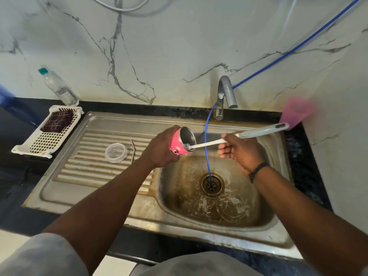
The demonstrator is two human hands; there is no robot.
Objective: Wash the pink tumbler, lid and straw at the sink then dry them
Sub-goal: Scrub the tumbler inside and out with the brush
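My left hand [161, 150] grips the pink tumbler [179, 143] over the left edge of the sink basin [239, 208], tilted on its side with its steel mouth facing right. My right hand [241, 151] holds a long white and pale-blue bottle brush [251, 134]; its bristle head sits inside the tumbler's mouth. The clear round lid [116, 152] lies flat on the ribbed drainboard [87, 168]. A thin metal straw [133, 151] lies just to the right of the lid.
The grey tap [225, 94] stands behind the basin, and a blue hose [207, 140] drops from it into the drain. A pink plastic cup [296, 112] stands at the right. A white basket [47, 132] with a dark checked cloth [57, 121] and a water bottle [58, 86] are at the left.
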